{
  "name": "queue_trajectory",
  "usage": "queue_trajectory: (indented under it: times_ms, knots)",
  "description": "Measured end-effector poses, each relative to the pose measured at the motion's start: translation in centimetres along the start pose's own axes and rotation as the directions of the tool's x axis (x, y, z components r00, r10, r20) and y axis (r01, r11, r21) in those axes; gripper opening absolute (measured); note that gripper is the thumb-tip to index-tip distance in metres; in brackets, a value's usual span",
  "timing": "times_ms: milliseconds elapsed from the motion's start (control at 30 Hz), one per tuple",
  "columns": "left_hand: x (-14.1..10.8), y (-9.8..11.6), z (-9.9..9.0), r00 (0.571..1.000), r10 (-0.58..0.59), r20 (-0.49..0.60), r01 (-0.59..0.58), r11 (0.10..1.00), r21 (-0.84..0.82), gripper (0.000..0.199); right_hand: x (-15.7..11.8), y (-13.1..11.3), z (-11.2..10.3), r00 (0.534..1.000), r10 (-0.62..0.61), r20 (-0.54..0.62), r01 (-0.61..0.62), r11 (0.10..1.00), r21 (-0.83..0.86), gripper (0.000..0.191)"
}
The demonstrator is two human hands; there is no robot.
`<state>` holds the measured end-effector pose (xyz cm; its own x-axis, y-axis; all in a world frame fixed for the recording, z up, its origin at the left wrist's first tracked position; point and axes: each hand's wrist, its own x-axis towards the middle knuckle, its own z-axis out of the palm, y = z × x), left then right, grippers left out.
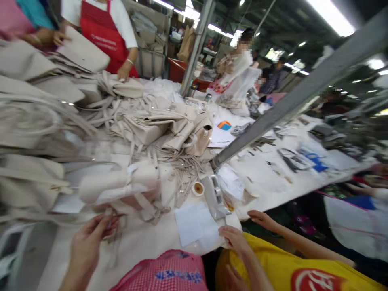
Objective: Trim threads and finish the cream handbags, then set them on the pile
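Observation:
My left hand [93,232] is closed in a pinch at the lower edge of a beige handbag [118,184], which is blurred and partly wrapped in white paper. What lies between those fingers is too smeared to name; a thin beige strap hangs just beside them. My right hand [233,237] has its fingers pressed together at the table edge, just below a grey tape dispenser [215,196]. Anything it holds is hidden. White paper sheets [194,224] lie between the hands. A roll of tape [198,188] sits left of the dispenser.
Beige bags [169,125] and loose straps [188,169] heap across the table. A slanted metal post [273,113] rises beside the dispenser. At right, a co-worker in a yellow shirt [273,262] reaches a hand [263,220] close by. Across the table stands a person in a red apron [100,32].

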<state>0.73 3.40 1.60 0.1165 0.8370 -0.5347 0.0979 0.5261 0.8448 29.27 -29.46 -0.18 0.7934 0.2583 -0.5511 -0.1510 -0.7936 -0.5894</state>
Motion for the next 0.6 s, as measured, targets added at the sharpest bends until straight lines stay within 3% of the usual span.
queue_trajectory:
  times_ms: [67,100,167,267,333,400,533,600]
  knots:
    - [-1.0,0.1,0.2,0.996,0.084,0.019,-0.084,0.996,-0.006,0.058,-1.1,-1.8,2.0,0.969,-0.075,0.238,0.048,0.992,0.118,0.031]
    - [-1.3,0.0,0.3,0.994,0.105,0.028,-0.105,0.994,0.001,0.056,-1.7,-3.2,3.4,0.917,-0.16,0.366,0.066,0.965,0.255,0.029]
    - [-1.4,-0.5,0.5,0.992,0.125,0.034,-0.126,0.992,0.007,0.051,-3.5,-7.0,6.6,0.75,-0.282,0.598,0.031,0.918,0.395,0.028]
    - [-1.5,-1.3,0.4,0.982,0.19,0.003,-0.19,0.981,0.03,0.042,-7.4,-13.9,12.1,0.46,-0.368,0.808,0.01,0.912,0.409,0.029]
    - [-1.9,-1.8,0.3,0.971,0.24,-0.004,-0.239,0.97,0.04,0.036,-9.5,-17.7,15.8,0.353,-0.4,0.846,0.071,0.913,0.402,0.03]
    - [-2.3,-2.1,0.2,0.962,0.274,0.001,-0.274,0.961,0.031,0.03,-10.3,-20.3,18.9,0.367,-0.436,0.822,0.132,0.899,0.418,0.032]
    - [-2.5,-2.4,0.2,0.951,0.31,0.004,-0.31,0.951,0.017,0.023,-9.2,-21.8,22.4,0.536,-0.477,0.697,0.166,0.868,0.467,0.035]
    - [-2.4,-2.5,0.2,0.945,0.326,0.0,-0.326,0.945,0.029,0.02,-8.4,-21.5,23.1,0.588,-0.475,0.654,0.176,0.865,0.47,0.035]
